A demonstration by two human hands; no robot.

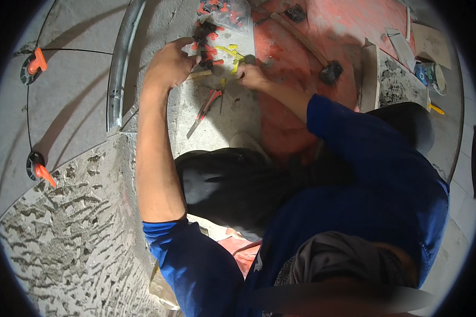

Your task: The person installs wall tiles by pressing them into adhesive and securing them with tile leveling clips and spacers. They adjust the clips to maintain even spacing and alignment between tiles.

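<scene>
Yellow plastic strips point(235, 53) lie at 12 o'clock in the head view, on pale dusty concrete point(239, 116). Right hand point(253, 77) just beside them, at their 5 o'clock, fingers curled (grasp or not, cannot tell). Left hand point(169, 64) at 11, index extended, other fingers bent beside red-and-black plastic clips point(210, 52); hold unclear. Red-handled, grey-bladed cutting tool point(206, 108) at 11, nearer centre. Black-headed, wooden-handled mallet point(330, 73) between 1 and 2.
</scene>
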